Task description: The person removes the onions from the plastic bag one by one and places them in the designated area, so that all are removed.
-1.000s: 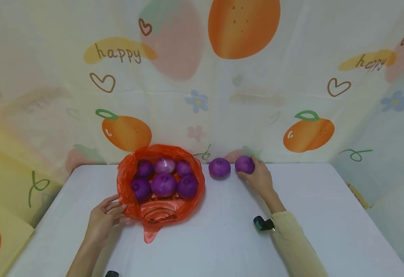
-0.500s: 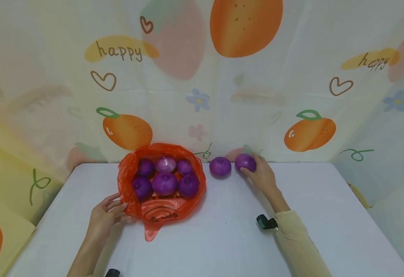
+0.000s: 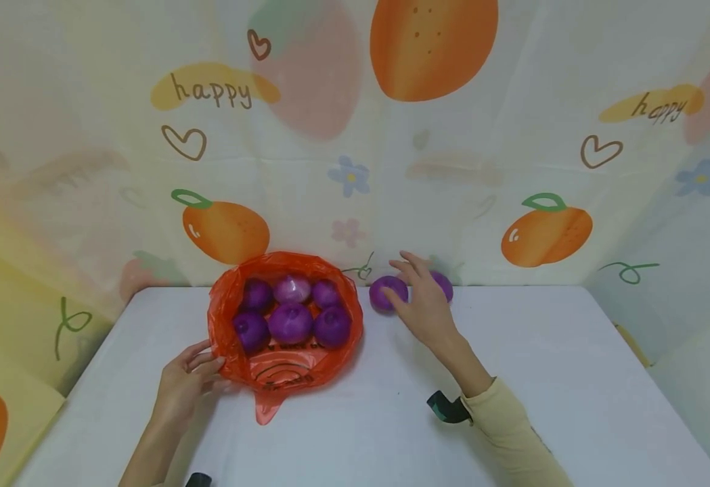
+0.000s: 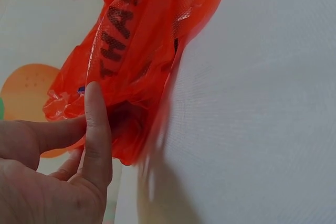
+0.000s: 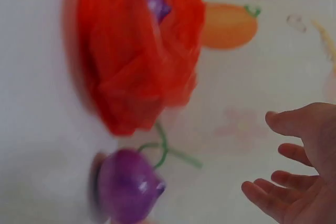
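A red plastic bag (image 3: pixel 227 291) stands wide-mouthed on the white table, with several purple onions inside, among them a big one (image 3: pixel 290 323) in the front row. My left hand (image 3: pixel 187 379) pinches the bag's left edge; the left wrist view shows its thumb and finger (image 4: pixel 97 140) at the crumpled red plastic. Two more onions sit to the right of the bag at the table's back edge. My right hand (image 3: pixel 424 304) hovers over them, fingers spread and nothing held. It partly covers the nearer onion (image 3: pixel 382 297) and most of the farther onion (image 3: pixel 442 284).
Behind the table (image 3: pixel 543 379) hangs a pale curtain (image 3: pixel 306 196) printed with fruit, hearts and flowers, close to the back edge. A dark wrist-camera piece (image 3: pixel 448 408) sticks out beside the right sleeve (image 3: pixel 507 419).
My right hand has let go of the farther onion, left it at the back edge and shifted left over the nearer one. The left hand and the bag have stayed put.
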The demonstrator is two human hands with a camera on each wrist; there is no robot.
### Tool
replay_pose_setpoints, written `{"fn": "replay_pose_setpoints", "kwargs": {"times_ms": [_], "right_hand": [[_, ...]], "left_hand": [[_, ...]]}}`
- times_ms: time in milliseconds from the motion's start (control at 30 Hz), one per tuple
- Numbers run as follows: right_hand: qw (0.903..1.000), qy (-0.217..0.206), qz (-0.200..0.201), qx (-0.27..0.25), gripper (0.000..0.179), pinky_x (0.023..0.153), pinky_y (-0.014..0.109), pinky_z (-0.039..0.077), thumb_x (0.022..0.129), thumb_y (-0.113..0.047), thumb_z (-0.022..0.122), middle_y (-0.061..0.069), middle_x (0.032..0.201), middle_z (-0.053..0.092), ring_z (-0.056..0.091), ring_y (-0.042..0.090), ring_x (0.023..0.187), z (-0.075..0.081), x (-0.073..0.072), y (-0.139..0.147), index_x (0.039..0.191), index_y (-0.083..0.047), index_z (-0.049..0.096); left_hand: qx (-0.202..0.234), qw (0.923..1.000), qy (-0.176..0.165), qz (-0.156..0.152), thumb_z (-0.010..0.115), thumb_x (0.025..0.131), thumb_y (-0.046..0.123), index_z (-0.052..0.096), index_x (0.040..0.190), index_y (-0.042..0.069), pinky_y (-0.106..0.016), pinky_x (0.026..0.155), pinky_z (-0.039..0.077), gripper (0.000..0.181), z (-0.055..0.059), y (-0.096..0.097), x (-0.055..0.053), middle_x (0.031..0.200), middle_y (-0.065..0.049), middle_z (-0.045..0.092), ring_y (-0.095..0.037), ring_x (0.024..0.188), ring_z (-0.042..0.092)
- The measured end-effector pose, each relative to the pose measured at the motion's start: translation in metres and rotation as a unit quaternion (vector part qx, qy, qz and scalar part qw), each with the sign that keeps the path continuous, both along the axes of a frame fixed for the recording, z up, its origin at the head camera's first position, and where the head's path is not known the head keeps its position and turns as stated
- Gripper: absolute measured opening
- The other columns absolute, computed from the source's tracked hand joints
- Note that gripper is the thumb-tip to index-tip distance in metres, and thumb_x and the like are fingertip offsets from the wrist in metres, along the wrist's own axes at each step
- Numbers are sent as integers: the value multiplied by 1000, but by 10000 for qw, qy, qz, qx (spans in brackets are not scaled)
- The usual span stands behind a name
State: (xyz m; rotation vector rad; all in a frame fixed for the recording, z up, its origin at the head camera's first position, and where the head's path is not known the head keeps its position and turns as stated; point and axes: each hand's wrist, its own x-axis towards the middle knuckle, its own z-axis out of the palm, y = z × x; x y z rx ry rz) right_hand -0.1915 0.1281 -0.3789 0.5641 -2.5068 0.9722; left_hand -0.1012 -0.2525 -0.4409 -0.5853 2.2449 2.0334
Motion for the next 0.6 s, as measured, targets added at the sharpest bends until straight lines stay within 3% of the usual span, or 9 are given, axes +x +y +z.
{"fn": "replay_pose_setpoints", "kwargs": {"times_ms": [200, 333, 467, 600], "right_hand": [[9917, 239, 1254, 131, 48, 93, 37, 53, 87, -18, 76, 12, 136, 54, 61, 29, 112, 9, 11, -40, 130, -3, 59], [9798, -207, 1947, 406, 49, 94, 33, 53, 89, -17, 74, 11, 137, 52, 62, 27, 112, -2, 10, -62, 132, -2, 56], [9726, -703, 1896, 1148, 55, 102, 36, 47, 90, -20, 72, 14, 142, 48, 56, 28, 123, -13, 10, -80, 137, 0, 52], [9648, -783, 1516, 2000, 63, 109, 38, 40, 90, -26, 72, 15, 145, 46, 46, 28, 133, -23, 13, -95, 142, 1, 47]], "left_hand": [[-22, 10000, 67, -37, 60, 98, 10, 33, 148, 0, -28, 71, 59, 58, -1, -3, 0, 97, 10, 67, -13, 75, 71], [67, 9999, 80, -49, 60, 97, 9, 32, 148, -1, -29, 71, 59, 59, -2, -3, 0, 97, 10, 67, -12, 75, 70], [84, 9999, 87, -93, 60, 97, 10, 32, 148, -1, -28, 72, 59, 59, -2, -2, 0, 100, 8, 68, -12, 76, 70], [81, 9999, 83, -85, 59, 98, 10, 32, 148, 0, -28, 73, 59, 57, -2, -3, -1, 101, 8, 67, -12, 78, 70]]}}
